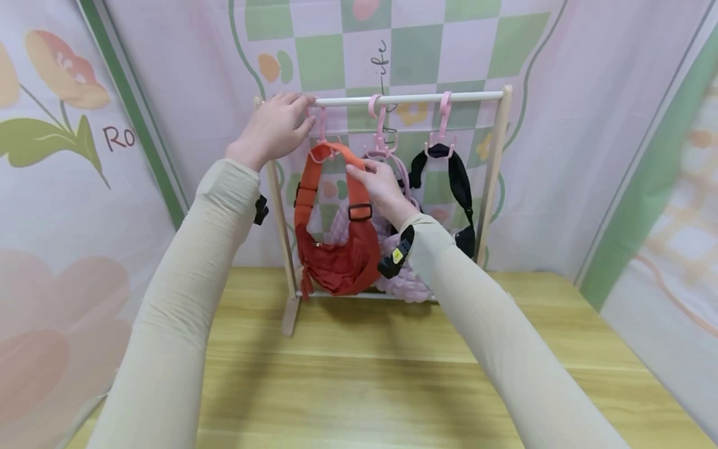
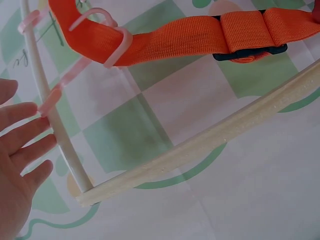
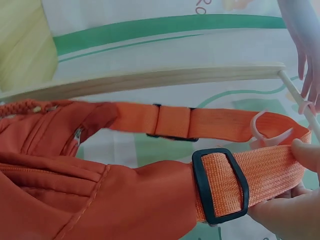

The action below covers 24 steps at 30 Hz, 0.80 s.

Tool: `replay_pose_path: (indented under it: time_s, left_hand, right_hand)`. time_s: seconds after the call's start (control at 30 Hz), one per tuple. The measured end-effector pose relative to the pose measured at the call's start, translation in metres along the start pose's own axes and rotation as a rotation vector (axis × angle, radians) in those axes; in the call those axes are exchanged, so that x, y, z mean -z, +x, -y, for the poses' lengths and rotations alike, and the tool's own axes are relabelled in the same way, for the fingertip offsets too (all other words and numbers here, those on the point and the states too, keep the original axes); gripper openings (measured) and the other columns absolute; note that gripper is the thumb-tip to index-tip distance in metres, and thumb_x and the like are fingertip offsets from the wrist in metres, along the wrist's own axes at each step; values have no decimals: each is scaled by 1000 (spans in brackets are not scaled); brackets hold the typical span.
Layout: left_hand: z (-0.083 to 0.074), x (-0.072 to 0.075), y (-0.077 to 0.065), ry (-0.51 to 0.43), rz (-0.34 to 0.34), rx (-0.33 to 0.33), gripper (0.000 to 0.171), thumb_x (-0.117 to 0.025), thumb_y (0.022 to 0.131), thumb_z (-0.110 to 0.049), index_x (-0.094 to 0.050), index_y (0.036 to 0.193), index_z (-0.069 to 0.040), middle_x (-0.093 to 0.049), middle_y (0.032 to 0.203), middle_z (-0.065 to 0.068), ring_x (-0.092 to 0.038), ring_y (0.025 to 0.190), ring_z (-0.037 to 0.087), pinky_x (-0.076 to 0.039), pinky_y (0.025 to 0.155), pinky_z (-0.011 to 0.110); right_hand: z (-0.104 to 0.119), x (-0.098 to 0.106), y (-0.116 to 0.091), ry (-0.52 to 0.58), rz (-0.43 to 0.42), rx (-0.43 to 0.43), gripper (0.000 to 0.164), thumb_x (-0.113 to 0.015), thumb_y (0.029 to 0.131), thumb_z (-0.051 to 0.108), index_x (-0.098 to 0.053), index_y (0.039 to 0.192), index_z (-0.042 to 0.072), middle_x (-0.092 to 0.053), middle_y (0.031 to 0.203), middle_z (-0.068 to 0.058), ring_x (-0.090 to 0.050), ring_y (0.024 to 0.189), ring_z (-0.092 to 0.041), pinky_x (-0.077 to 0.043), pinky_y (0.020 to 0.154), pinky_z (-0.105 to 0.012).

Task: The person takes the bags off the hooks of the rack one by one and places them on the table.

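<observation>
A red crossbody bag (image 1: 339,265) hangs by its orange strap (image 3: 270,167) from a pink hook (image 1: 322,128) at the left of a white rod (image 1: 409,98). My right hand (image 1: 384,190) pinches the strap above its black buckle (image 3: 220,186), thumb on one face and fingers behind. Over the rod's left end, my left hand (image 1: 277,128) is held with its fingers extended. In the left wrist view its fingertips (image 2: 46,142) lie beside the rod, at the top of the pink hook; whether they press on it is hard to tell.
Behind the red bag hangs a fluffy pink bag (image 1: 406,284), partly hidden by my right arm. A black bag (image 1: 459,181) hangs from another pink hook (image 1: 444,118) on the right. The wooden rack (image 1: 493,168) stands on a wood-grain table (image 1: 348,380), before a patterned cloth (image 1: 320,59).
</observation>
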<state>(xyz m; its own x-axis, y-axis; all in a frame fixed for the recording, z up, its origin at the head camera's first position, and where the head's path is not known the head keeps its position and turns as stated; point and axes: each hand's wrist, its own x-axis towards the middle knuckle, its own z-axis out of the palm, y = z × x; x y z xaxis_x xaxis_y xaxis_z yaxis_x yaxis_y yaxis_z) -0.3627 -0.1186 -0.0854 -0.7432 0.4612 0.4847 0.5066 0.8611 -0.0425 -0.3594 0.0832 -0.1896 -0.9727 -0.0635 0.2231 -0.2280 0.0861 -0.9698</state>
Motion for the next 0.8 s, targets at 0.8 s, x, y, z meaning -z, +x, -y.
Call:
replay_pose_path:
  time_s: [0.8]
  left_hand:
    - [0, -4, 2, 3, -31, -25, 49, -33, 102, -34, -37, 145, -10, -42, 146, 12, -36, 136, 32, -24, 115, 47]
  right_hand:
    - [26, -3, 5, 175, 24, 71, 40, -52, 97, 18, -50, 136, 8, -53, 133, -10, -54, 118, -20, -45, 100, -33]
